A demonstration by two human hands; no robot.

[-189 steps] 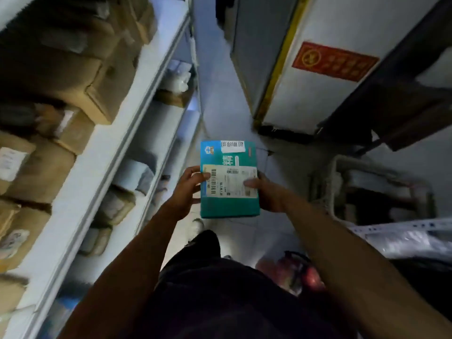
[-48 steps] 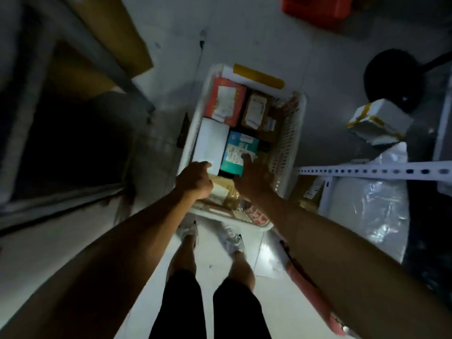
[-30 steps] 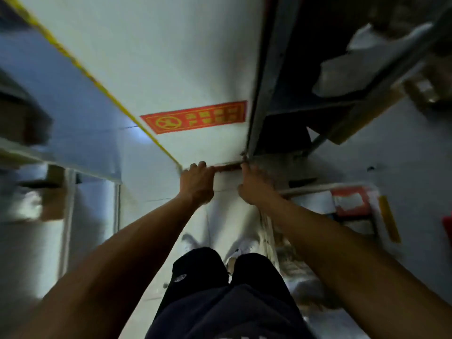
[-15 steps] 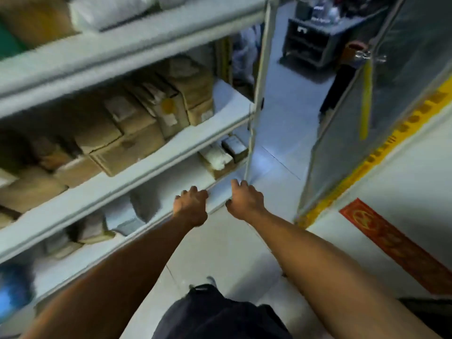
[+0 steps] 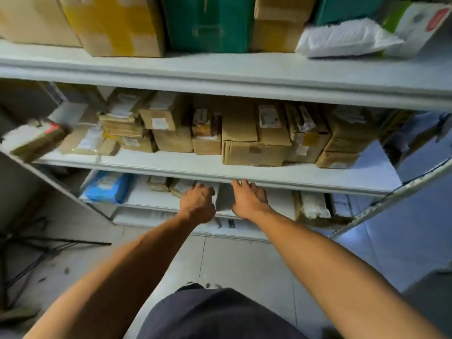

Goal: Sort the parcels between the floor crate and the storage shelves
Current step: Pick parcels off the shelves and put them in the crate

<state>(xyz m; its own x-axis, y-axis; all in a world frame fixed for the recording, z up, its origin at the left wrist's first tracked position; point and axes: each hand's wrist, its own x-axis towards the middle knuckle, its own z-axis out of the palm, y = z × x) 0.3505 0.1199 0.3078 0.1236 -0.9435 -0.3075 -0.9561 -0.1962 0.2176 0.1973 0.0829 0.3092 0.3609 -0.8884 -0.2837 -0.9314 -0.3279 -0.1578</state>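
Here the left hand [image 5: 197, 203] and right hand [image 5: 249, 200] reach under the middle shelf [image 5: 244, 173], a white parcel [image 5: 223, 198] between them; left fingers curl at its edge, right fingers spread beside it, grip unclear. Just above the fingers sit brown boxes [image 5: 254, 143]; left, a blue parcel [image 5: 107, 187].

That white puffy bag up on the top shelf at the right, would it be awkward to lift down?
Probably light and floppy: the white padded bag looks soft and wrinkled, lying slumped against the white box, so it may sag if lifted by one end. Its plastic-looking skin could be a little slippery. It seems unlikely to roll.
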